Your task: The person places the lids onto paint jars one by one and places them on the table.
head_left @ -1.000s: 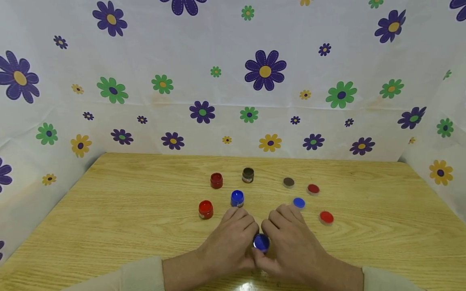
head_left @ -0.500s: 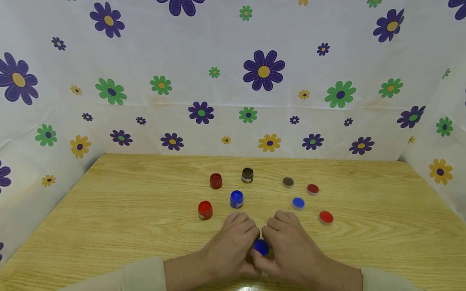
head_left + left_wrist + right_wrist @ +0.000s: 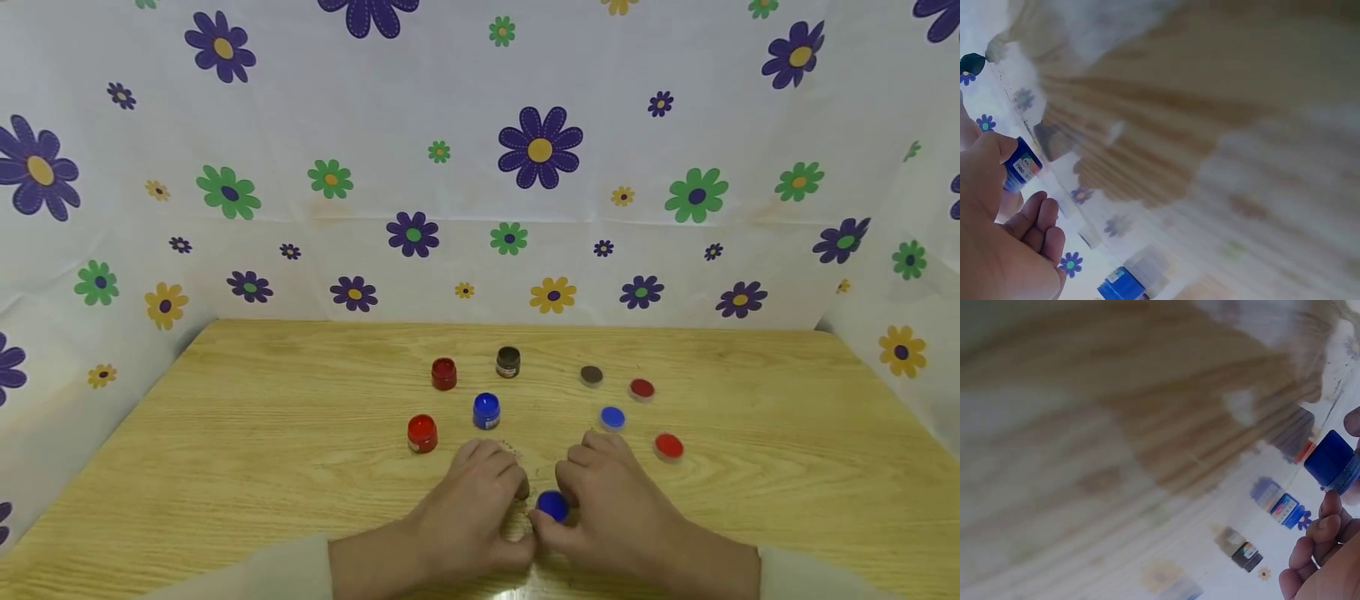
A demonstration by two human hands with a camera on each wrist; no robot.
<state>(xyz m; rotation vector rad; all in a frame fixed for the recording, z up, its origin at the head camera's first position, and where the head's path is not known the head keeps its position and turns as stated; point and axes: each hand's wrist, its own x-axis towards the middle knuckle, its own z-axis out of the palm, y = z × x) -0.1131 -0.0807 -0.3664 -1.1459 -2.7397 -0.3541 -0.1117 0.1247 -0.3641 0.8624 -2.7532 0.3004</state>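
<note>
A blue paint jar is pinched between thumb and index finger of my right hand, near the table's front. Its dark blue base shows in the right wrist view. I cannot tell whether its lid is on. My left hand sits just left of it, apart from the jar, fingers loosely curled with nothing seen in them. In the left wrist view the jar's printed label shows beyond the left thumb. Behind the hands stand open jars: bright red, dark red, blue and dark brown.
Four separate lids lie to the right: brown, dark red, blue and bright red. Small crumbs dot the wooden table. A flowered cloth hangs behind and at both sides.
Both hands were close together around the blue jar. Now the left hand has come away from it to the left, while the right hand has shifted slightly right with the jar.
</note>
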